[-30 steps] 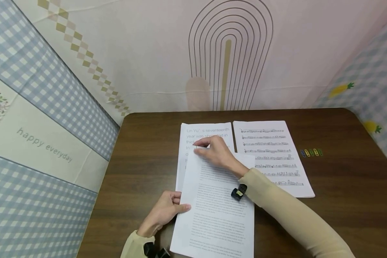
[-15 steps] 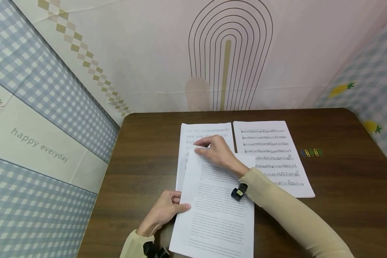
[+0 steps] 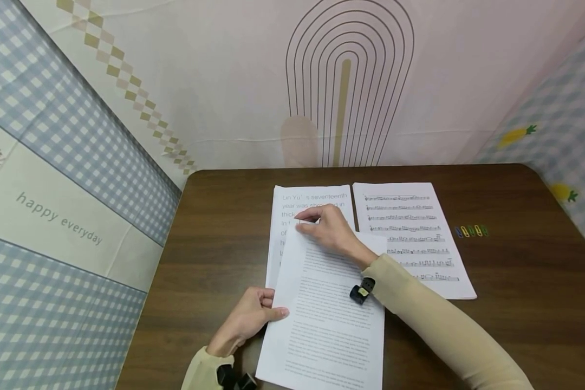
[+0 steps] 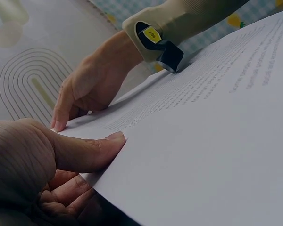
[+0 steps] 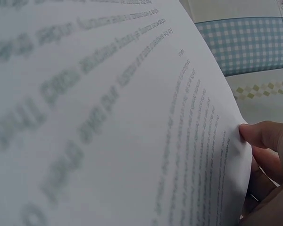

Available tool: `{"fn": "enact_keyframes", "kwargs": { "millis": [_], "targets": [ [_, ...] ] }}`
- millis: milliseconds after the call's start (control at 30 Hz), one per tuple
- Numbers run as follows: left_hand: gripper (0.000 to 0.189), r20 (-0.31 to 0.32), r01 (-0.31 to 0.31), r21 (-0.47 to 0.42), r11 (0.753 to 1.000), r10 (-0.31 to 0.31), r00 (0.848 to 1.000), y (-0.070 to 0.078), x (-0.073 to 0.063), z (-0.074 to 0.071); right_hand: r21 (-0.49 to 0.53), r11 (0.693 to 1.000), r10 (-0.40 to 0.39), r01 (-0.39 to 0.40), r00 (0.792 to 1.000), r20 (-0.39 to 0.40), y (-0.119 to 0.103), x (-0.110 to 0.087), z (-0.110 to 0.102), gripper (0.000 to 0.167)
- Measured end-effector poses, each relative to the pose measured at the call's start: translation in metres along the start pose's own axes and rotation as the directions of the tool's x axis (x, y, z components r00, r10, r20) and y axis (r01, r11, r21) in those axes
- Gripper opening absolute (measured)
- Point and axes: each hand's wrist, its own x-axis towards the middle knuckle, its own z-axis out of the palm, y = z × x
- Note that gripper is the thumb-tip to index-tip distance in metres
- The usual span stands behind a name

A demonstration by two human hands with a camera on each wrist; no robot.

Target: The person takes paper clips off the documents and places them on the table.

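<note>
Printed sheets of paper (image 3: 331, 325) are held up at a slant over the table, dense with small text. My left hand (image 3: 253, 314) grips their left edge, thumb on top and fingers curled beneath; the left wrist view shows the same thumb (image 4: 96, 153) pressing the sheet. At the upper left corner my right hand (image 3: 329, 230) pinches the paper between thumb and fingers. The right wrist view has the right thumb (image 5: 264, 134) on the paper's edge, the other fingers behind it.
Under the held sheets lies a large-print text stack (image 3: 312, 196). To its right is a pile of sheet music (image 3: 400, 216), partly overlapped. Several coloured paper clips (image 3: 471, 231) form a row farther right on the brown table (image 3: 214, 233). Patterned cloths (image 3: 224, 81) hang behind.
Both hands keep their hold on the sheets. The right hand has shifted very slightly to the right; otherwise the scene looks the same.
</note>
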Motion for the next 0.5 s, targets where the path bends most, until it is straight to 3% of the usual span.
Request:
{"fn": "enact_keyframes", "kwargs": {
  "millis": [500],
  "targets": [
    [0.029, -0.001, 0.009, 0.018, 1.0, -0.009, 1.0, 0.0004, -0.0024, -0.0014, -0.005, 1.0, 0.011, -0.011, 1.0, -0.01, 0.0023, -0.0005, 0.001, 0.018]
  ]
}}
